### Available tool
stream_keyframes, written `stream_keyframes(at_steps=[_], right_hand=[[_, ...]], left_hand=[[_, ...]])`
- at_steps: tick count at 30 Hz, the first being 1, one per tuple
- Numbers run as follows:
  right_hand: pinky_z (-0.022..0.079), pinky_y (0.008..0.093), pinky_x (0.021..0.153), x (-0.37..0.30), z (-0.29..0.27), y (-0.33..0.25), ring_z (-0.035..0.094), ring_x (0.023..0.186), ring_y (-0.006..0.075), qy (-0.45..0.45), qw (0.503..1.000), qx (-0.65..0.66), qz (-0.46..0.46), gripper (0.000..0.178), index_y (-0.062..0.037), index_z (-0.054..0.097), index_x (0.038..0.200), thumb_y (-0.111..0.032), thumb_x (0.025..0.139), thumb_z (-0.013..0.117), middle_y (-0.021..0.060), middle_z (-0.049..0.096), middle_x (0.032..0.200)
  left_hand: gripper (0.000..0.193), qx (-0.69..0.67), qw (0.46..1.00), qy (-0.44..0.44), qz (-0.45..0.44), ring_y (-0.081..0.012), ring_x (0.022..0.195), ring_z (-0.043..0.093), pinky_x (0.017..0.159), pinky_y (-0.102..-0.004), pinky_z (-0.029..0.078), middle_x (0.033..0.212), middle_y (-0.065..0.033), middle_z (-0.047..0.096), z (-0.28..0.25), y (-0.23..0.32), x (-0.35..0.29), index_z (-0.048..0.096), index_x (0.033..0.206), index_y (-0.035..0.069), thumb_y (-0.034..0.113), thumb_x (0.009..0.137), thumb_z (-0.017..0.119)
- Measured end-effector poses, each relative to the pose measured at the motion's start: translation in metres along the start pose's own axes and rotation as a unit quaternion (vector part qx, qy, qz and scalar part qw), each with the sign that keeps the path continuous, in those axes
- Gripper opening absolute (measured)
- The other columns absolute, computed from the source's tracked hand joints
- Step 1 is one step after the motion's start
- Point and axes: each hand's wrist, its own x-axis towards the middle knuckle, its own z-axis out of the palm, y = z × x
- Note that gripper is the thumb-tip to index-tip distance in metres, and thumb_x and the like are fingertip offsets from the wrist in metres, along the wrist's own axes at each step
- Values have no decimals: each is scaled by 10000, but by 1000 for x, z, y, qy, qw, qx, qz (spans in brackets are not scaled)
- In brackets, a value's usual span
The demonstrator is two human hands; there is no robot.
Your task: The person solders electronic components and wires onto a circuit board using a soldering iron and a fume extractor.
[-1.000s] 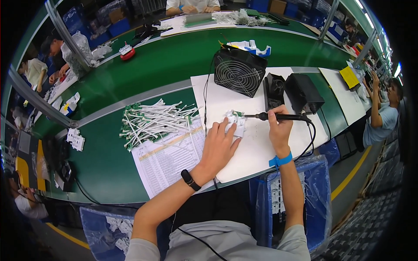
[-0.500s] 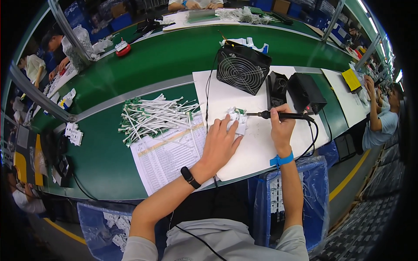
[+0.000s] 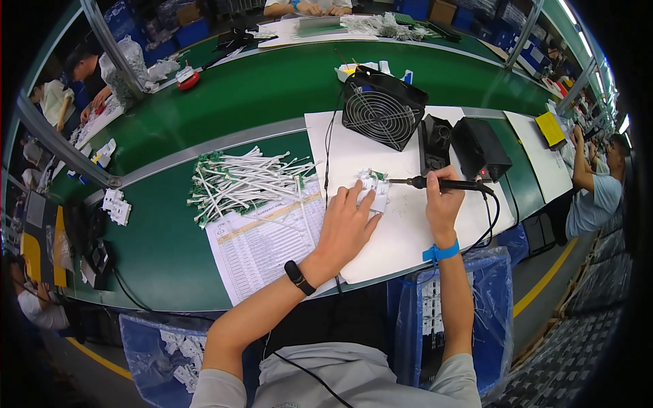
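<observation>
My right hand (image 3: 443,201) grips a soldering iron (image 3: 456,183) like a pen, its metal tip pointing left. That tip reaches the edge of a small green circuit board (image 3: 378,175) set in a white plastic housing (image 3: 376,197). The housing lies on a white board (image 3: 401,238), where my left hand (image 3: 348,219) holds it down with the fingers and thumb around its near side. Left of that hand is a pile of white cables with green boards (image 3: 248,178), partly on a printed sheet (image 3: 262,248).
Behind the work stand a black fan with a wire guard (image 3: 383,112), a soldering iron holder (image 3: 434,139) and a black power unit (image 3: 481,148). Another white housing (image 3: 116,207) lies far left. Blue-lined bins (image 3: 493,319) sit below the table's front edge. Co-workers sit around.
Hands, iron and housing keep practically the same places. The whole view has shifted slightly.
</observation>
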Motion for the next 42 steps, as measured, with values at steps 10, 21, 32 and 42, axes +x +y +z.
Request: stream_keyframes(at_steps=[10, 21, 32, 42], right_hand=[[394, 247, 666, 6, -19, 0, 480, 734, 67, 58, 998, 35, 7, 177, -26, 576, 852, -95, 989, 664, -6, 542, 763], [418, 275, 573, 88, -54, -20, 512, 631, 80, 152, 966, -180, -108, 194, -6, 586, 858, -115, 992, 674, 23, 571, 664], [479, 453, 582, 104, -4, 51, 643, 635, 378, 123, 940, -297, -111, 262, -6, 655, 841, -226, 955, 737, 187, 650, 705], [519, 361, 892, 88, -17, 55, 688, 964, 294, 40, 959, -264, -98, 215, -16, 660, 1159, -187, 1057, 578, 157, 719, 1059]], left_hand=[[466, -9, 1000, 5, -10, -348, 1086, 542, 942, -413, 486, 1345, -245, 593, 1, 0, 2, 666, 1257, -21, 200, 861, 772], [478, -11, 1000, 4, -11, -359, 1083, 537, 943, -427, 477, 1363, -252, 581, -1, 1, 1, 652, 1268, -26, 205, 866, 765], [481, -15, 1000, 18, -4, -365, 1084, 533, 935, -450, 474, 1363, -254, 559, 5, -8, -2, 630, 1288, -34, 236, 900, 721], [514, -22, 1000, 8, -19, -387, 1195, 502, 1008, -470, 452, 1390, -258, 521, 17, -6, -11, 593, 1296, -46, 230, 877, 706]])
